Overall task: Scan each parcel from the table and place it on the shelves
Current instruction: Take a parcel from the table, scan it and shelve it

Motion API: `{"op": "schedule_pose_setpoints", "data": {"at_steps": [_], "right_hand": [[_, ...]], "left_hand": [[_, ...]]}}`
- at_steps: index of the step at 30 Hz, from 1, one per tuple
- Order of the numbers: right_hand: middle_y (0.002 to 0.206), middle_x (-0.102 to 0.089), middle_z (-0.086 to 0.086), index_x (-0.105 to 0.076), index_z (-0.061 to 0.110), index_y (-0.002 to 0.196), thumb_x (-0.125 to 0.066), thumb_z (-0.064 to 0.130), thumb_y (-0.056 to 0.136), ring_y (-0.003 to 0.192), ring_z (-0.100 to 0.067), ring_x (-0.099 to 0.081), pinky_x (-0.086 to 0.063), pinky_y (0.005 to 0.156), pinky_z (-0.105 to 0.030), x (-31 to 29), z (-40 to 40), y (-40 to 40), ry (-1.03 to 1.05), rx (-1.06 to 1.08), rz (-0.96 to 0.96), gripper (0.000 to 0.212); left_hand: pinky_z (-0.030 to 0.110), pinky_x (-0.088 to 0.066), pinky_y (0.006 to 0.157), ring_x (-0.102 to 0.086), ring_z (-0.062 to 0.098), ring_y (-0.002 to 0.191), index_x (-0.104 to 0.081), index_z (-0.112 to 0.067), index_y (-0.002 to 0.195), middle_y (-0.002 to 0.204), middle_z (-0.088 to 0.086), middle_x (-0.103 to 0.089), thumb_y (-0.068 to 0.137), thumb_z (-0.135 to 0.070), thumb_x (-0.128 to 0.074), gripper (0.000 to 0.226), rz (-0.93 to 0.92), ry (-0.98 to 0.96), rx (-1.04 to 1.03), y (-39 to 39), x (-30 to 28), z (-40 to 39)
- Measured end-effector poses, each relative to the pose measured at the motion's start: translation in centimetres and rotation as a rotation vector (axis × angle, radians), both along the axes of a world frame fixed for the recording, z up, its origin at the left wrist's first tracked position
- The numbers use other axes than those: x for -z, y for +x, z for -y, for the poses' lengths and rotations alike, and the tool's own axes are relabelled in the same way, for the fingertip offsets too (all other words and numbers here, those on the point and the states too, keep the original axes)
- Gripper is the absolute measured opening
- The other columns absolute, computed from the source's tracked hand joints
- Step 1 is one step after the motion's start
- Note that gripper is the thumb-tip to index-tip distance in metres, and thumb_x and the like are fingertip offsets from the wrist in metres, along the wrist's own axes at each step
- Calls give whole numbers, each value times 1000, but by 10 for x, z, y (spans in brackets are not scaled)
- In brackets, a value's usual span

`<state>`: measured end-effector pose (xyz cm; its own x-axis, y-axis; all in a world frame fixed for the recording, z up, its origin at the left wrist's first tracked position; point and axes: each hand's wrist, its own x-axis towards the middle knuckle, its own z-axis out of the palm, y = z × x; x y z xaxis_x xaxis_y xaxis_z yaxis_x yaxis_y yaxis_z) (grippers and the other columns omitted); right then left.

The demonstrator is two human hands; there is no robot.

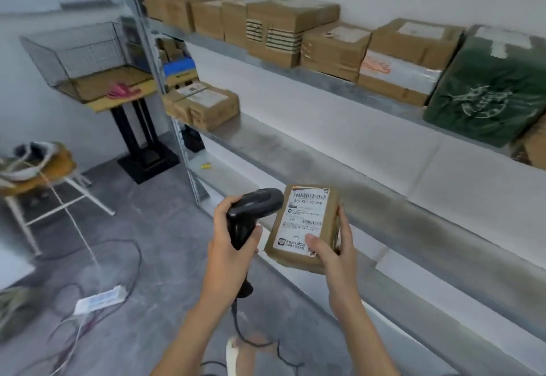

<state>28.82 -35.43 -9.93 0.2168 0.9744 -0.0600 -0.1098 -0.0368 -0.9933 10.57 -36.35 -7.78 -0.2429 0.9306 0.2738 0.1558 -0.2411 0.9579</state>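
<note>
From where I watch, the job looks well along: the upper shelf already carries a row of cardboard boxes and a green parcel, and a few more boxes sit at the far end of the middle shelf, most of which is bare. I cannot see the surface the parcels come from, so how many remain I cannot tell. The step in hand is the scan. My left hand is wrapped round the grip of the black scanner, its head just beside the top of the label. My right hand clamps the brown parcel, thumb on the label, fingers along its right edge, held label-up in front of the lower shelf. Shelving this one is not yet done.
</note>
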Motion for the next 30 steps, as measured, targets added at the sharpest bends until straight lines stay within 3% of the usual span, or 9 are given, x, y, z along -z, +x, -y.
{"op": "schedule_pose_setpoints", "data": {"at_steps": [2, 5, 9, 12, 16, 21, 26, 30], "right_hand": [[147, -53, 10, -35, 57, 147, -79, 31, 69, 128, -15, -58, -58, 93, -29, 2, -29, -21, -3, -43, -17, 93], [143, -56, 12, -37, 60, 144, -80, 28, 70, 123, -12, -61, -58, 95, -33, 8, -80, -48, 4, -89, -47, 91], [145, -54, 12, -37, 70, 131, -80, 22, 77, 127, -17, -59, -54, 102, -45, 15, -157, -79, 5, -123, -51, 85], [143, -54, 18, -40, 71, 127, -79, 28, 71, 126, -9, -58, -56, 98, -35, 19, -213, -95, -18, -121, -64, 80], [143, -56, 15, -39, 56, 144, -81, 28, 71, 125, -8, -60, -58, 94, -30, 26, -276, -118, -32, -169, -71, 88], [139, -61, 12, -38, 50, 149, -82, 26, 71, 121, -9, -63, -58, 86, -24, 32, -325, -150, -63, -191, -52, 92], [134, -65, 10, -36, 45, 151, -81, 25, 70, 112, -6, -68, -57, 76, -18, 45, -369, -189, -87, -168, -75, 95], [134, -65, 9, -39, 44, 150, -81, 26, 67, 113, -7, -67, -58, 76, -19, 58, -408, -229, -90, -91, -78, 94]], "left_hand": [[31, -58, 66, -68, 15, 69, -42, -53, 126, 104, -20, -66, 93, -5, -70, 64, 2, 11, -69, -21, 1, -20], [25, -57, 65, -67, 18, 68, -42, -54, 125, 103, -18, -65, 93, -4, -69, 65, 29, 23, -142, -48, 8, -59], [25, -58, 65, -67, 18, 65, -42, -53, 125, 108, -6, -65, 93, -1, -68, 66, 58, 14, -206, -70, 18, -132], [27, -57, 65, -67, 17, 67, -42, -52, 126, 113, 2, -64, 94, -1, -67, 66, 72, -4, -228, -81, 25, -191], [28, -60, 68, -71, 18, 70, -42, -57, 123, 103, -15, -67, 93, -2, -67, 68, 106, -7, -237, -101, 36, -253], [26, -57, 59, -66, 17, 60, -41, -54, 123, 95, -7, -69, 95, -3, -66, 64, 157, -31, -313, -133, 50, -300], [27, -55, 57, -64, 18, 58, -41, -51, 125, 102, 9, -65, 95, -2, -66, 62, 170, -78, -327, -177, 59, -344], [29, -56, 59, -64, 17, 60, -41, -46, 127, 100, -5, -66, 96, -3, -66, 59, 172, -101, -254, -216, 65, -392]]}}
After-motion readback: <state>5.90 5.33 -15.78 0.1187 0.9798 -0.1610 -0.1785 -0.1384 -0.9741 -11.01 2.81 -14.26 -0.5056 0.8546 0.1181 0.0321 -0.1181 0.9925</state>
